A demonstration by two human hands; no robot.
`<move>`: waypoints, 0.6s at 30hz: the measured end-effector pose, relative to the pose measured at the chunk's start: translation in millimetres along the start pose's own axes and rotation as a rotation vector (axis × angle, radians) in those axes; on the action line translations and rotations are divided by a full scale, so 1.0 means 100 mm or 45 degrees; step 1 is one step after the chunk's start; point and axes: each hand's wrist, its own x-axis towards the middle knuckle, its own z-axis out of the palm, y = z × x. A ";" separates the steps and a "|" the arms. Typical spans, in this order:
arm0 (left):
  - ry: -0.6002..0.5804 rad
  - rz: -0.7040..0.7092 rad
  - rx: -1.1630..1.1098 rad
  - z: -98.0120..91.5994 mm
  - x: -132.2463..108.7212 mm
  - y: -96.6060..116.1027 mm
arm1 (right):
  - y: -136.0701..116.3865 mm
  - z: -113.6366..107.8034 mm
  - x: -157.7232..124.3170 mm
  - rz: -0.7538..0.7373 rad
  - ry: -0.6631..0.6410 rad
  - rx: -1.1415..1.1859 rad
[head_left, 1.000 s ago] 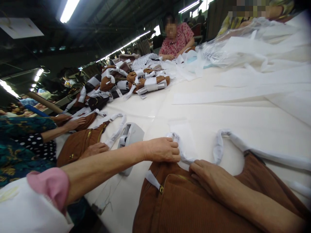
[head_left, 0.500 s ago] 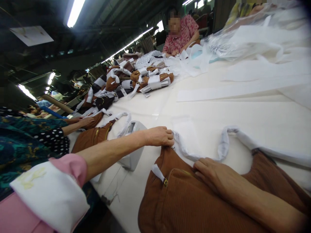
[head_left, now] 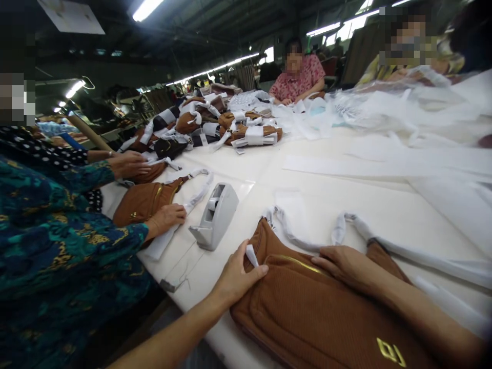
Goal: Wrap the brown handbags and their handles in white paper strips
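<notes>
One tape dispenser (head_left: 216,215), three brown bags (head_left: 307,312) (head_left: 140,201) (head_left: 148,173) nearby, more heaped uncountably.

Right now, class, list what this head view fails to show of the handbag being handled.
Head view only.
Brown handbag: base cut off by the bottom edge.
Gold logo: blurred, unreadable.
Zip: right end covered by the right hand.
Far handbag pile: too small for detail.

Gold logo (head_left: 391,351) on brown bag (head_left: 307,312), seemingly illegible.

I see a brown ribbed bag (head_left: 307,307) lying flat just right of the tape dispenser (head_left: 217,215), its white-wrapped handle (head_left: 289,233) looping alongside, gold logo (head_left: 390,351) at the bag's end farthest from the dispenser.
</notes>
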 end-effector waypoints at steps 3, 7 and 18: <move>0.096 0.093 -0.133 -0.05 -0.07 -0.05 | -0.25 -0.09 -0.04 -0.048 0.095 -0.127; 0.213 0.083 -0.143 -0.21 -0.15 -0.13 | -0.49 -0.10 -0.01 -0.151 0.125 -0.155; 0.310 -0.117 -0.020 -0.14 -0.01 -0.30 | -0.19 -0.15 1.14 0.342 0.465 -0.191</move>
